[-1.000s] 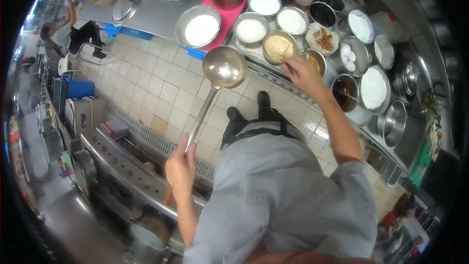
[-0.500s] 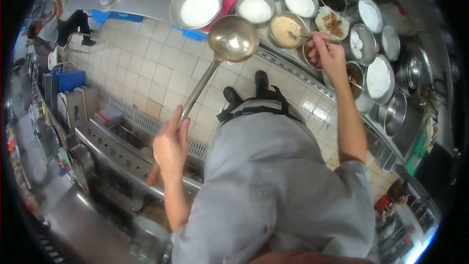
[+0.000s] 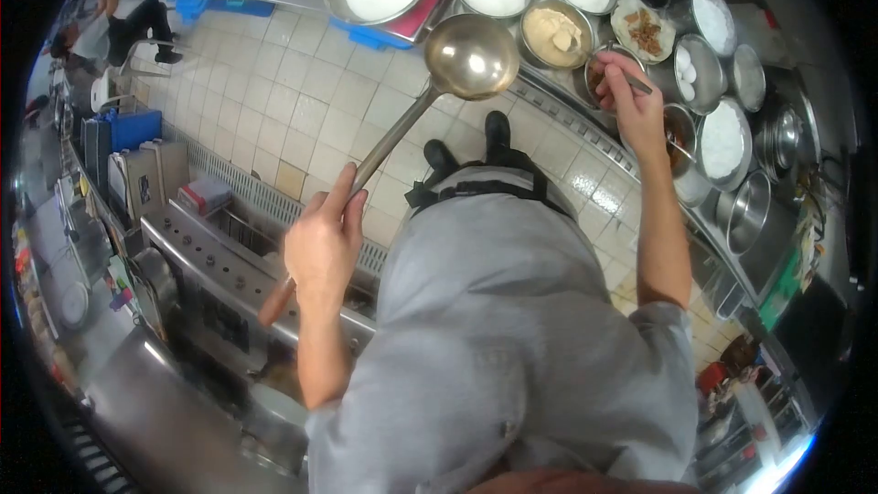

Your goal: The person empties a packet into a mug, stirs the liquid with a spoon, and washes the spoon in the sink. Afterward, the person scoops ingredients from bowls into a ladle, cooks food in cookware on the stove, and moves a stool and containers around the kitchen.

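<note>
The ladle point(image 3: 471, 57) is gleaming in smooth metal, its grip point(image 3: 276, 302) looking like matt wood. The shirt point(image 3: 457, 311) is creasing as matt cloth. Floor tiles point(image 3: 274, 82) are shining glossily; the panel point(image 3: 225, 267) is showing satiny metal.

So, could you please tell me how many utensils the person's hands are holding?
2: a ladle in the left hand and a smaller utensil, only partly visible, in the right hand. The grip could hide another.
</note>
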Motion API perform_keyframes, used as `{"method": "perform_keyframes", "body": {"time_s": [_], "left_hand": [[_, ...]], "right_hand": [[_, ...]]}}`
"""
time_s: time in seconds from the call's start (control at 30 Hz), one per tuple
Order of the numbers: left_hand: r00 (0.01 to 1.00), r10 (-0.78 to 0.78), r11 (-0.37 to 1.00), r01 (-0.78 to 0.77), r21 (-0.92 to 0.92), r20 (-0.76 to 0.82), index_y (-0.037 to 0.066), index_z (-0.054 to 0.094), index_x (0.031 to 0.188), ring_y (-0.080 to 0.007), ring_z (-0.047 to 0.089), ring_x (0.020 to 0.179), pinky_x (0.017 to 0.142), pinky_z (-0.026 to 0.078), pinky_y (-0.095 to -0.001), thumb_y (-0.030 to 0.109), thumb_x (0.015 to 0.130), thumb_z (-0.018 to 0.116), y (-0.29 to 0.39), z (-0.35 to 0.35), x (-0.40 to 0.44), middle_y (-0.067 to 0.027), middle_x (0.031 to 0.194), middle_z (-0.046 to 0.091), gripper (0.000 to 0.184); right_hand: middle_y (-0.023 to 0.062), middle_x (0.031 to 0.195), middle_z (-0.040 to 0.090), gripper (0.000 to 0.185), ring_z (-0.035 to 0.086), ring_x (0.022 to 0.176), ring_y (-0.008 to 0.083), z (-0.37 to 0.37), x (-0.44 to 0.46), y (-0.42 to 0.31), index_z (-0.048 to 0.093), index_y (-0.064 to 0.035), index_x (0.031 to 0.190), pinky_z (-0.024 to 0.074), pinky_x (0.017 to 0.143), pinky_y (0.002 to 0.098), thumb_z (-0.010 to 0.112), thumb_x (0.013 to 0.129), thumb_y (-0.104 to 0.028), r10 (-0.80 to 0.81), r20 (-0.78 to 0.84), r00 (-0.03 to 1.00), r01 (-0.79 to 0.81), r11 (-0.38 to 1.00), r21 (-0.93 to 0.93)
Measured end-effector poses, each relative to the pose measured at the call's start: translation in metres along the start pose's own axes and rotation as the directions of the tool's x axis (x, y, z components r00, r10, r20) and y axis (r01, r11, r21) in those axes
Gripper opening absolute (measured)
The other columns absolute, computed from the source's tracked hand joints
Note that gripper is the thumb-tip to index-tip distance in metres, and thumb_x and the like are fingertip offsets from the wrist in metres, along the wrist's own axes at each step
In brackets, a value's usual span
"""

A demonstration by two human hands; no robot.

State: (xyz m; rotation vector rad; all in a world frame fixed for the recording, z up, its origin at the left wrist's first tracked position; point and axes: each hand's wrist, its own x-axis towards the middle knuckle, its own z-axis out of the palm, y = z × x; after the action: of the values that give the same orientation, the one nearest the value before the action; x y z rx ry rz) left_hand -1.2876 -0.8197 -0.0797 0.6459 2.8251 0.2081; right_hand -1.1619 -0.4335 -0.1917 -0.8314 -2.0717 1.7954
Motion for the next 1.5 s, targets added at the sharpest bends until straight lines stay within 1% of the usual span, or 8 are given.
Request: {"method": "perform_keyframes", "body": {"time_s": [0.2,0.5,0.6,0.67,0.77,0.9,1.3,1.5], "left_hand": [[1.0,-0.009,1.0,0.008,0.024,0.026,0.019,0.071,0.123,-0.0326,0.068,0.068,0.061,0.053,-0.0416,0.026,0.091,0.07,0.007,-0.004,0.003,-0.0137,0.082,0.069,0.033],[1.0,-0.007,0.998,0.006,0.059,0.026,0.02,0.07,0.124,-0.0335,0.068,0.069,0.062,0.053,-0.0428,0.027,0.091,0.07,0.003,-0.007,0.004,-0.0137,0.08,0.068,0.034],[1.0,0.006,0.997,-0.005,0.08,-0.001,0.024,0.069,0.124,-0.0321,0.066,0.064,0.058,0.054,-0.0437,0.031,0.092,0.067,-0.004,0.0,0.003,-0.0086,0.075,0.064,0.033],[1.0,0.003,0.997,-0.002,0.071,-0.006,0.024,0.069,0.124,-0.0324,0.066,0.064,0.058,0.054,-0.0438,0.031,0.092,0.067,-0.005,0.001,0.004,-0.0086,0.075,0.064,0.033],[1.0,-0.023,0.998,0.023,0.062,-0.009,0.024,0.069,0.124,-0.0329,0.066,0.065,0.059,0.054,-0.0442,0.031,0.092,0.067,-0.006,-0.001,0.004,-0.0087,0.075,0.065,0.033],[0.999,-0.025,0.998,0.027,0.058,-0.027,0.024,0.068,0.125,-0.033,0.067,0.066,0.06,0.054,-0.0445,0.031,0.093,0.066,-0.006,-0.002,0.006,-0.009,0.076,0.066,0.032],[0.983,-0.173,0.984,0.169,0.06,0.064,0.024,0.067,0.127,-0.0332,0.069,0.075,0.066,0.055,-0.0439,0.028,0.092,0.068,0.006,-0.009,0.01,-0.0128,0.085,0.07,0.036],[0.988,-0.147,0.988,0.145,0.044,0.043,0.026,0.066,0.127,-0.0345,0.069,0.072,0.064,0.056,-0.0462,0.033,0.095,0.063,0.002,-0.008,0.007,-0.0109,0.082,0.067,0.033]], "right_hand": [[0.0033,0.107,0.068,0.025,0.062,0.086,0.0078,0.013,0.002,0.011,0.068,-0.0045,0.121,0.0512,0.069,0.0208,0.059,0.102,-0.018,-0.014,-0.043,0.999,0.017,0.997,0.081],[0.0075,0.105,0.069,0.026,0.063,0.086,0.0121,0.012,0.003,0.007,0.066,-0.0012,0.124,0.0526,0.074,0.0241,0.058,0.101,-0.012,-0.313,0.111,0.943,0.332,0.876,-0.35],[0.0096,0.104,0.07,0.027,0.063,0.085,0.0123,0.009,0.006,0.01,0.066,0.0011,0.124,0.0529,0.072,0.0243,0.059,0.101,-0.012,-0.303,0.044,0.952,0.305,0.929,-0.208],[0.0123,0.106,0.07,0.029,0.064,0.086,0.0137,0.011,0.011,0.004,0.065,0.003,0.122,0.0544,0.07,0.0259,0.06,0.101,-0.016,0.105,-0.112,0.988,-0.079,0.974,0.212],[0.0136,0.107,0.07,0.032,0.066,0.087,0.0153,0.015,0.027,0.007,0.065,0.0031,0.121,0.0558,0.068,0.0271,0.059,0.101,-0.022,0.135,-0.181,0.974,-0.042,0.895,0.444],[0.0146,0.108,0.071,0.034,0.067,0.089,0.0166,0.033,0.049,-0.004,0.066,0.0023,0.12,0.0567,0.067,0.0274,0.058,0.101,-0.025,0.163,-0.094,0.982,-0.094,0.856,0.509],[0.0113,0.108,0.072,0.037,0.064,0.08,0.0117,0.065,0.114,0.001,0.065,0.0012,0.123,0.054,0.063,0.0254,0.054,0.103,-0.027,0.08,0.124,0.989,-0.08,0.997,-0.002],[0.0136,0.101,0.072,0.033,0.065,0.076,0.0144,0.062,0.126,0.01,0.064,0.0034,0.12,0.0537,0.064,0.0279,0.054,0.099,-0.021,0.287,0.106,0.952,-0.306,0.892,0.331]]}}
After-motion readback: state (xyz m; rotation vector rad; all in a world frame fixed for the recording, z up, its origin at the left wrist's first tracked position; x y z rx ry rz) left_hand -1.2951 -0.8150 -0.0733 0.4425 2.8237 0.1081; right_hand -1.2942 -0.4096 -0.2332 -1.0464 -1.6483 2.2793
